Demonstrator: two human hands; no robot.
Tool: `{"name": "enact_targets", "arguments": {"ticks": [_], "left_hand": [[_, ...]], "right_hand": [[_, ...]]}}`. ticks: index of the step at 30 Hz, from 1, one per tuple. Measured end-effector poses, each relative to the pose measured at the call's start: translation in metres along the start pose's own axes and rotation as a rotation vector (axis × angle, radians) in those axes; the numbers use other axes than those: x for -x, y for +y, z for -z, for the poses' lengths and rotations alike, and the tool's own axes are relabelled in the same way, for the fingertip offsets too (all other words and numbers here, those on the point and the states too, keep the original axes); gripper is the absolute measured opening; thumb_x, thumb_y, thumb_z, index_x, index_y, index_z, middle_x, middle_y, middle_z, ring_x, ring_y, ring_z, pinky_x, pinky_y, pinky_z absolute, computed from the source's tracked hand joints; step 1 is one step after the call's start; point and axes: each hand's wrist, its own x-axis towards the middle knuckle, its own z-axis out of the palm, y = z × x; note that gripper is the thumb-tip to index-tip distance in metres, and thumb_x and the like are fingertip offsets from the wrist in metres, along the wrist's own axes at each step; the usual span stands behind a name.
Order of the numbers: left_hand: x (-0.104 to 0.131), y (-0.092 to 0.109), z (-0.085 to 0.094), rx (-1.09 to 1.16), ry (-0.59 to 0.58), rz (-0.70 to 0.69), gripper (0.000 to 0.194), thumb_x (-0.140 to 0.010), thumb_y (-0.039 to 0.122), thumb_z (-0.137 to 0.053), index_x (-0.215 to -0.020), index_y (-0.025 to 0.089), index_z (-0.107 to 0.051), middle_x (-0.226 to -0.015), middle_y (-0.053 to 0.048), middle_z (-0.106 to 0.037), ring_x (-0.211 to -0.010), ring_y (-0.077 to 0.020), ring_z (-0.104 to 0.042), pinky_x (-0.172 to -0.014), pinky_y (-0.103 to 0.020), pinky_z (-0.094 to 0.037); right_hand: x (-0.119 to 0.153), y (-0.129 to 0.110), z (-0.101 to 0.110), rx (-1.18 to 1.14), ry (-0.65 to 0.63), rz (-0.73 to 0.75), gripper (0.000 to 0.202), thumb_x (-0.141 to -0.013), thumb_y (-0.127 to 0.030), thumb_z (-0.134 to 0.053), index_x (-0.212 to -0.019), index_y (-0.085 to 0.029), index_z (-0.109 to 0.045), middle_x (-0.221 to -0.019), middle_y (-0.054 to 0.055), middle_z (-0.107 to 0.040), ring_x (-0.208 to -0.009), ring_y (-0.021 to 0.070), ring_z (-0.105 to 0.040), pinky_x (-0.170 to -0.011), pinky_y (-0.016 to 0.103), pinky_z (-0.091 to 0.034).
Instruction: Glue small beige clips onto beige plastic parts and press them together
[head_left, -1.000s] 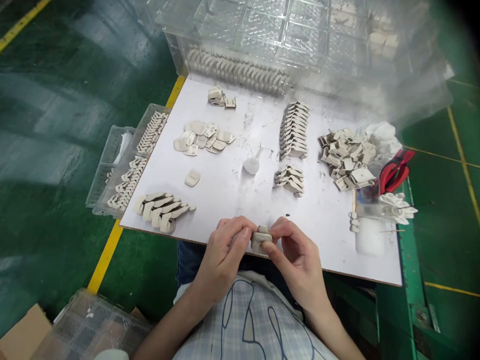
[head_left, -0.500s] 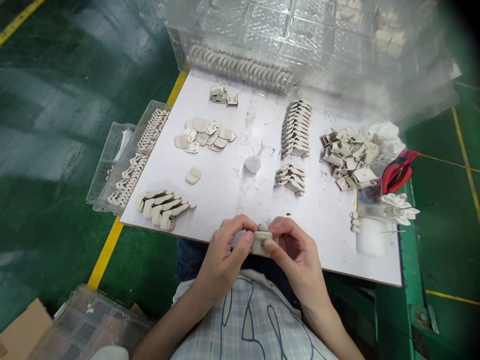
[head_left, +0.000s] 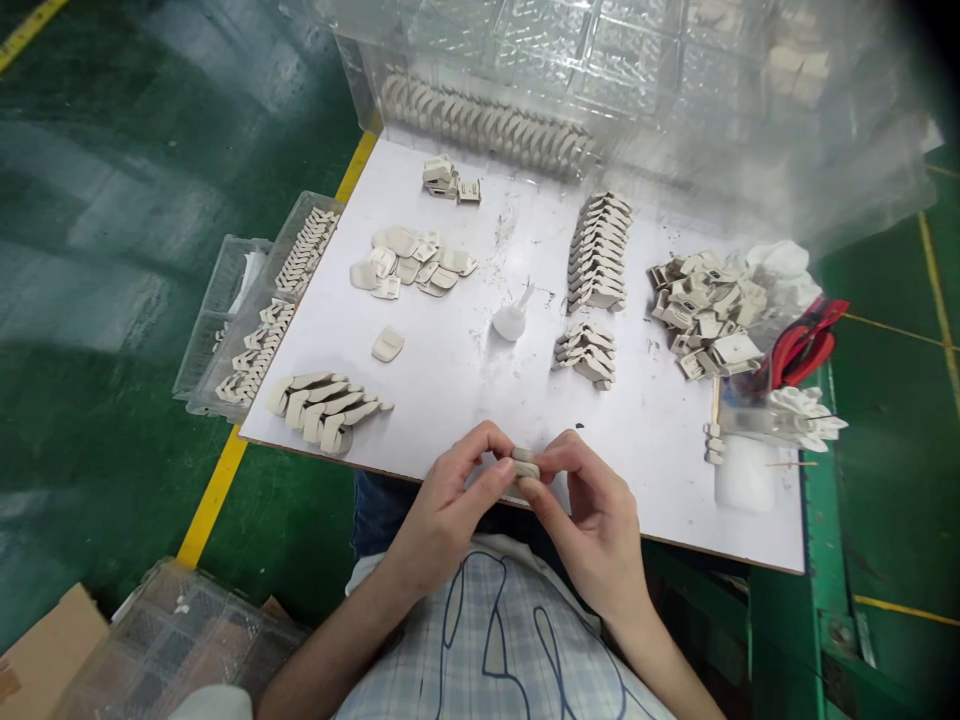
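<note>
Pinched by left hand (head_left: 448, 505), right hand (head_left: 596, 510), beige part (head_left: 527, 469), printed garment (head_left: 517, 635)

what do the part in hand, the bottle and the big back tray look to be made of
Part: probably moulded plastic, matte beige, given its smooth rounded edges. Bottle: likely plastic, whitish and smooth, but too small to be sure. Tray: apparently clear, glossy plastic, see-through with bright glints.

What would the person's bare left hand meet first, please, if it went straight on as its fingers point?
The left hand would first meet the small rounded beige piece at its fingertips; beyond that, apparently, the bare right hand, though depth is hard to judge.
</note>
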Motion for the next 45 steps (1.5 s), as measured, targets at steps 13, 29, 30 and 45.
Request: {"name": "enact_targets", "arguments": {"ticks": [13, 29, 30, 45], "left_hand": [[0.005, 0.004, 0.001, -0.177, 0.059, -0.071, 0.023, -0.099, 0.039, -0.048, -0.09, 0.022, -0.061, -0.084, -0.001, -0.06, -0.079, -0.0183, -0.054, -0.073, -0.032, -0.043], [0.011, 0.003, -0.003, -0.012, 0.075, -0.157, 0.02, -0.097, 0.039, -0.058, -0.087, 0.022, -0.059, -0.082, 0.001, -0.052, -0.078, -0.0152, -0.047, -0.071, -0.029, -0.04], [0.011, 0.002, -0.002, 0.04, 0.071, -0.141, 0.02, -0.096, 0.04, -0.06, -0.087, 0.022, -0.06, -0.082, 0.001, -0.052, -0.077, -0.0148, -0.047, -0.07, -0.028, -0.04], [0.008, -0.005, 0.002, 0.048, 0.039, -0.196, 0.027, -0.089, 0.049, -0.068, -0.091, 0.023, -0.065, -0.089, -0.002, -0.054, -0.087, -0.0192, -0.048, -0.078, -0.031, -0.041]], "right_hand": [[0.001, -0.002, 0.003, -0.138, -0.017, -0.097, 0.01, -0.093, -0.028, -0.067, -0.086, -0.025, -0.061, -0.079, -0.003, -0.055, -0.075, 0.0139, -0.05, -0.067, 0.028, -0.038], [0.001, -0.007, 0.003, -0.265, -0.036, -0.197, 0.021, -0.09, -0.045, -0.07, -0.086, -0.025, -0.066, -0.076, -0.001, -0.057, -0.074, 0.016, -0.052, -0.067, 0.029, -0.041], [0.001, -0.006, 0.004, -0.262, -0.044, -0.197, 0.024, -0.09, -0.049, -0.069, -0.09, -0.025, -0.067, -0.076, -0.001, -0.058, -0.074, 0.0163, -0.053, -0.067, 0.029, -0.042], [0.011, -0.002, 0.006, -0.317, -0.105, -0.222, 0.026, -0.098, -0.047, -0.054, -0.096, -0.025, -0.067, -0.084, 0.003, -0.062, -0.078, 0.0186, -0.056, -0.072, 0.031, -0.047]]}}
